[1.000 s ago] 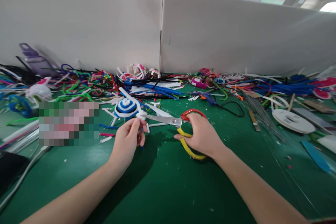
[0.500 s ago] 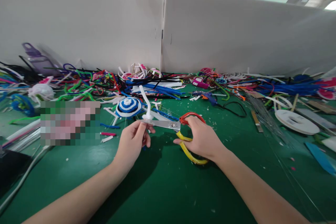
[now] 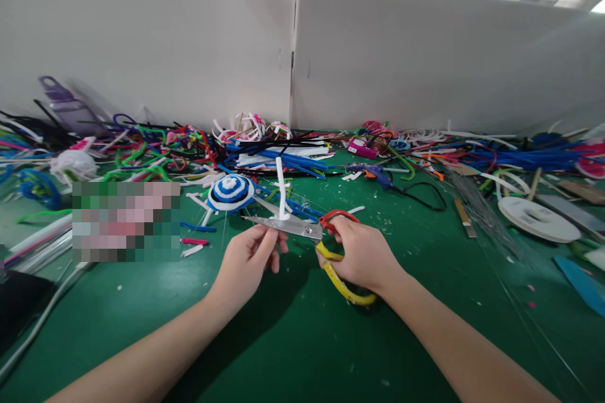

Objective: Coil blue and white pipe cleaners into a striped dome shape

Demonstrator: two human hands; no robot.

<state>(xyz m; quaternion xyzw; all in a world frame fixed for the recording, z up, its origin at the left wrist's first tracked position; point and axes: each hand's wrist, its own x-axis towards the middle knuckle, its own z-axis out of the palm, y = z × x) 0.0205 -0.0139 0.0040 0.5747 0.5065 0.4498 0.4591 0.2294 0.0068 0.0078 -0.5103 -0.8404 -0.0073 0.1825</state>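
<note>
In my right hand [image 3: 362, 255] is a pair of scissors [image 3: 302, 228] with one red and one yellow handle. Its blades are spread and point left. My left hand [image 3: 255, 252] pinches a white pipe cleaner [image 3: 282, 186] near its lower end; the rest of it stands up past the fingertips, between the open blades. Just behind the blade tips lies a round blue-and-white coil [image 3: 230, 192] on the green table [image 3: 283, 340].
Pipe cleaners [image 3: 288, 164] in several colours are heaped along the grey partition [image 3: 189, 44]. A blue glue gun [image 3: 375, 176] with a dark cord lies behind my right hand. Further right is a white spool [image 3: 536, 219]; a purple bottle [image 3: 70, 107] stands far left.
My left hand and the white pipe cleaner have shifted right, deeper between the scissor blades. A short white piece now shows on the table behind the red handle.
</note>
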